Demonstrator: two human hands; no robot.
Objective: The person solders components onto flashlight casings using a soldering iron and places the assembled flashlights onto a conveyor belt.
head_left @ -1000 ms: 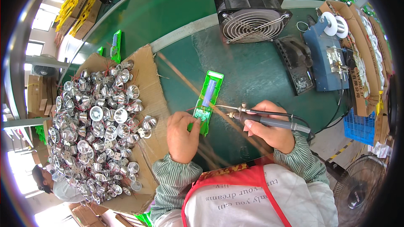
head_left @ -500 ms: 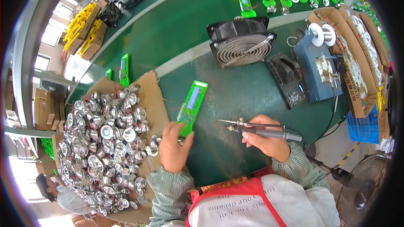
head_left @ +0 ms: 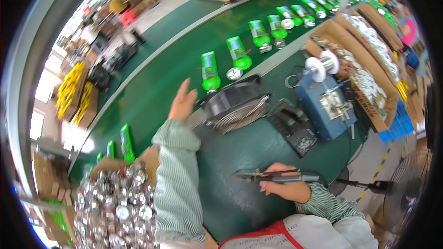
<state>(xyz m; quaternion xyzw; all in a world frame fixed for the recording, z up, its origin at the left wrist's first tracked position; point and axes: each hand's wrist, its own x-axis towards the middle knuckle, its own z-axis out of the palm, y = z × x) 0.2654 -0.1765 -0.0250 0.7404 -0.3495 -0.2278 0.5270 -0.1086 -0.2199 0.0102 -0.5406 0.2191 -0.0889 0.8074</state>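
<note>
Soldering iron (head_left: 290, 179) in R hand (head_left: 291, 191), L hand (head_left: 182, 105) nr fan (head_left: 233, 103) (blk)

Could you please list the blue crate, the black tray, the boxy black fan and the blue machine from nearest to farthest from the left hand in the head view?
1. Boxy black fan, just right of the left hand.
2. Black tray, right of the fan.
3. Blue machine, right of the tray.
4. Blue crate, beyond the machine, far right.
</note>
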